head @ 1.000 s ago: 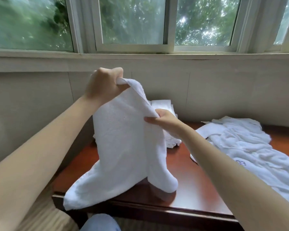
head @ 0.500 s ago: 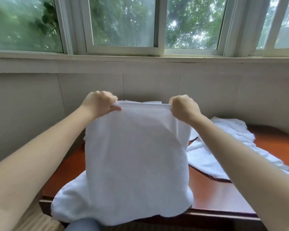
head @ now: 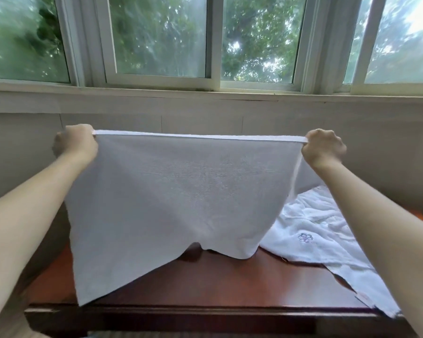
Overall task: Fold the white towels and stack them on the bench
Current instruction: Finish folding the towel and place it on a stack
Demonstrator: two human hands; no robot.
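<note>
A white towel (head: pixel 176 198) hangs spread wide in front of me, its top hem stretched taut. My left hand (head: pixel 75 143) grips the top left corner and my right hand (head: pixel 324 148) grips the top right corner. The towel's lower edge drapes onto the dark red wooden bench (head: pixel 230 286) and its lower left corner reaches the front edge. The stack of folded towels seen earlier is hidden behind the held towel.
A heap of unfolded white towels (head: pixel 310 230), one with a small embroidered mark, lies on the bench's right side. A pale wall and a window sill (head: pixel 205 93) stand right behind the bench.
My hands have moved far apart, pulling the towel from a narrow bunched hang into a wide flat sheet. The view has tilted up slightly.
</note>
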